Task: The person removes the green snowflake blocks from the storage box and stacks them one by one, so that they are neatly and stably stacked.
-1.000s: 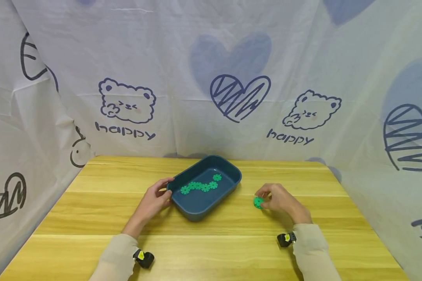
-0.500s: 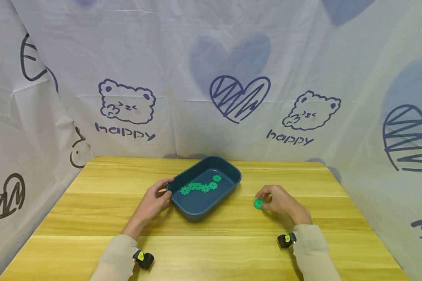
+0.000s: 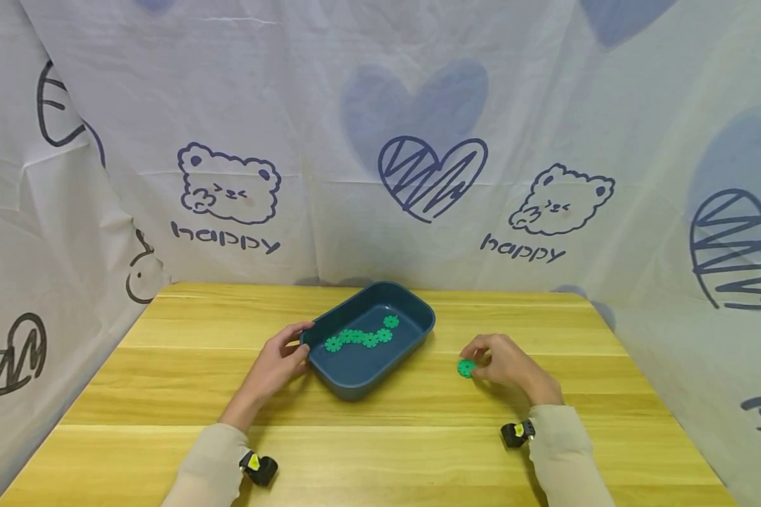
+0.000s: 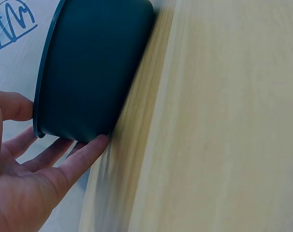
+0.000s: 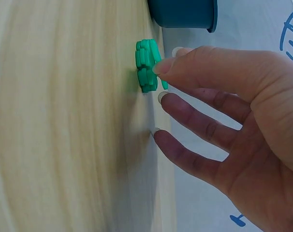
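Note:
My left hand (image 3: 280, 360) holds the left end of a dark blue plastic tub (image 3: 358, 391). In the left wrist view, its thumb is at the rim and the other fingers lie along the outer wall. Several green notched building discs (image 3: 370, 339) form a wavy row on the tub's floor. To the right of the tub, my right hand (image 3: 506, 360) pinches a small stack of similar green discs (image 3: 466, 368) low over the table. The right wrist view shows the stack (image 5: 146, 67) edge-on, its outermost disc tilted under the thumb; the other fingers are spread.
The wooden table (image 3: 380, 458) reaches back to a white curtain (image 3: 355, 232) printed with hearts, bears and lettering. Black wrist cameras (image 3: 261, 469) sit on both sleeves. The tub's end (image 5: 185, 14) shows at the top of the right wrist view.

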`<state>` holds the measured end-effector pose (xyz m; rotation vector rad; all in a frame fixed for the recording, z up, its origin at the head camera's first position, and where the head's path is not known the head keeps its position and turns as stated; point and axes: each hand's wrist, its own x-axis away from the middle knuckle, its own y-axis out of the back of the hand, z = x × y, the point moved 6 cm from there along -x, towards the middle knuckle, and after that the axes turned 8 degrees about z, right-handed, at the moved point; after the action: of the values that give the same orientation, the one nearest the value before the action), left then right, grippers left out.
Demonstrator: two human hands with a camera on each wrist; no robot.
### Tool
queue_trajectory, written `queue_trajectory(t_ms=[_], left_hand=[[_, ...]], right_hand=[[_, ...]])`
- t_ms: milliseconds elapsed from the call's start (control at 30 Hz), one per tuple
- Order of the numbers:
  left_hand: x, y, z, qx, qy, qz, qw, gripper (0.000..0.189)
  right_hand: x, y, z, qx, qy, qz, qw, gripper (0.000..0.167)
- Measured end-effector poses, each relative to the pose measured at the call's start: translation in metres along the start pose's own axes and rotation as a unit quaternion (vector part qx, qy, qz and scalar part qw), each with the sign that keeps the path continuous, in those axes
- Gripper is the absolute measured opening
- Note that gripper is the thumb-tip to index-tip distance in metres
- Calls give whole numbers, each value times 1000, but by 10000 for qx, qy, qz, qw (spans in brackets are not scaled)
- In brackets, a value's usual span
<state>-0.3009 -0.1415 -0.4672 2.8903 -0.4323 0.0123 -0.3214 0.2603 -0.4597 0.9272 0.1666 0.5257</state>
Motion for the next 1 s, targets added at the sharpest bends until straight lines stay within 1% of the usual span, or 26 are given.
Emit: queue_trajectory(t_ms=[300,667,1000], left_hand=[[1,-1,-1,-4,6,16,10000,47],[1,0,0,-66,32,-39,10000,47],[0,0,0,-26,2,-24,10000,46]], right_hand=[[0,0,2,84,130,-29,9999,27],[0,-1,-1,-58,56,60,9999,26],[0,0,-1,62,68,73,9999,27]])
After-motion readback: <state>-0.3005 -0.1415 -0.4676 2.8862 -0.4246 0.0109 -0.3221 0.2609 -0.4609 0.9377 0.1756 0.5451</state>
